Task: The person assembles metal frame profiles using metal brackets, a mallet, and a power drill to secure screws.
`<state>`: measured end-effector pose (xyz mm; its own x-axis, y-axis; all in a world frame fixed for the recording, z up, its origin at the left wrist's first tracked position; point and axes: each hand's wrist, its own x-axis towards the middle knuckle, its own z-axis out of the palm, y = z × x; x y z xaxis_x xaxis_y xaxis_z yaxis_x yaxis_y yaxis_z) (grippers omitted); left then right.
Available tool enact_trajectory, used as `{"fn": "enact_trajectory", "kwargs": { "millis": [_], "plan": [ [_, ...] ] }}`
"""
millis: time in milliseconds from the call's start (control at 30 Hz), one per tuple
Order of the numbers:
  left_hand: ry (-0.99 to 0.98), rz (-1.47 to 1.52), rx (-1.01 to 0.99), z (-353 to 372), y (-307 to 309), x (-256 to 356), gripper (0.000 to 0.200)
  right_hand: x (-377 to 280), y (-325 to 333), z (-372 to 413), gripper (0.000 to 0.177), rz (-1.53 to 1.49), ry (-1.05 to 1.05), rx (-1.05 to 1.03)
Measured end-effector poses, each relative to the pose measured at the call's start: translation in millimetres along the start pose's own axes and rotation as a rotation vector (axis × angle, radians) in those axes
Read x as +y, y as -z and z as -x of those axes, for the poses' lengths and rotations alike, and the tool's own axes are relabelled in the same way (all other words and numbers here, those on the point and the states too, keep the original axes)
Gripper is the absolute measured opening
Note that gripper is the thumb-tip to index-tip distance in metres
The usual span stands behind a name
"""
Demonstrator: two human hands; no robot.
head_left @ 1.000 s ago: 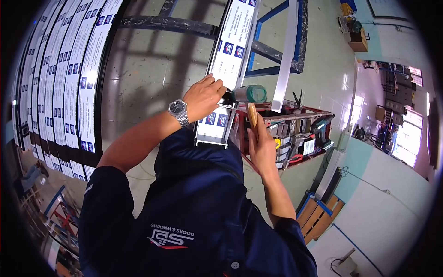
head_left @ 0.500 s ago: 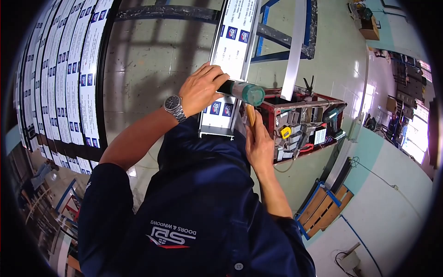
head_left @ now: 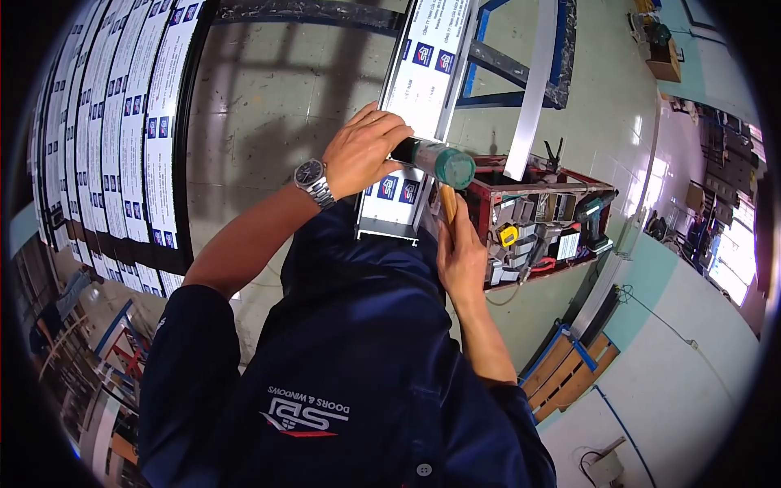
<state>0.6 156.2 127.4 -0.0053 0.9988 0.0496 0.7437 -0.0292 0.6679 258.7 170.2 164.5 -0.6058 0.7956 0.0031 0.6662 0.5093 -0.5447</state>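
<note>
My right hand (head_left: 465, 262) is wrapped round the wooden handle of a mallet (head_left: 454, 168), whose head is green at the near end and dark at the other. That head lies over the long profile (head_left: 419, 98), which is covered in white printed film and reaches back from my waist. On the profile's left side rests my left hand (head_left: 363, 150), fingers bent over something dark beside the mallet head. What those fingers hold, if anything, is hidden. A metal watch (head_left: 312, 180) is on my left wrist.
A red tool crate (head_left: 547, 183) at the right holds a yellow tape measure (head_left: 508, 236) and a cordless drill (head_left: 592, 213). Wrapped profiles (head_left: 138, 130) stand in rows at the left. A blue frame (head_left: 508, 65) supports the work, with a bare metal bar (head_left: 533, 98) nearby.
The view has shifted slightly, so most things appear a little to the right. Both hands and the mallet keep almost the same places on the profile.
</note>
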Motion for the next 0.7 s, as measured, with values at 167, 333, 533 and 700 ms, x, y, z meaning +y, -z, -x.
{"fn": "enact_trajectory", "kwargs": {
  "millis": [167, 333, 533, 700],
  "plan": [
    [-0.012, 0.060, 0.095, 11, -9, -12, 0.059, -7, 8, -4, 0.057, -0.023, 0.024, -0.013],
    [0.040, 0.201, 0.184, 16, -12, -14, 0.078, -22, 7, -19, 0.056, -0.063, 0.082, 0.011],
    [0.071, 0.266, 0.288, 32, -20, -16, 0.085, -21, 3, -22, 0.055, -0.030, 0.073, -0.110],
    [0.224, 0.373, 0.284, 40, -20, -13, 0.092, -13, 0, -22, 0.054, -0.059, 0.076, -0.111]
  ]
}}
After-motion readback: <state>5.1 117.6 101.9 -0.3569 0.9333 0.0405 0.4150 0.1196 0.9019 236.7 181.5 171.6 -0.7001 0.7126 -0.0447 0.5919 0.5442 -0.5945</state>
